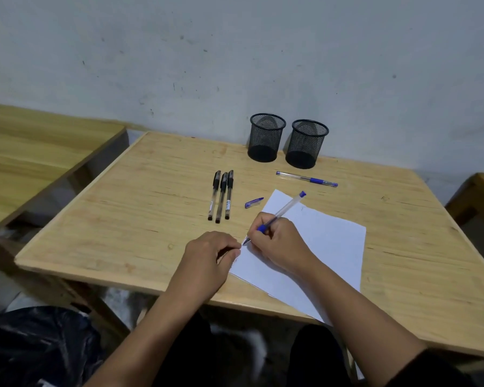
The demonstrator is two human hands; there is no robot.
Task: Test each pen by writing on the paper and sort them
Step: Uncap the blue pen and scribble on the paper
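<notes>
My right hand [277,241] grips an uncapped blue pen [287,208], its tip touching the left edge of a white paper sheet [333,247]. My left hand [210,258] rests loosely curled on the table, fingertips at the paper's left edge. The pen's blue cap [253,202] lies just beyond the paper. Three black capped pens [220,195] lie side by side to the left. Another blue pen [306,179] lies capped near the back. Two black mesh pen cups, left cup [266,136] and right cup [306,143], stand by the wall and look empty.
The wooden table [123,219] has its front edge close to my body. A second wooden surface [25,152] sits lower left, and a wooden piece [481,196] at the right. A dark plastic bag [34,347] lies on the floor at left.
</notes>
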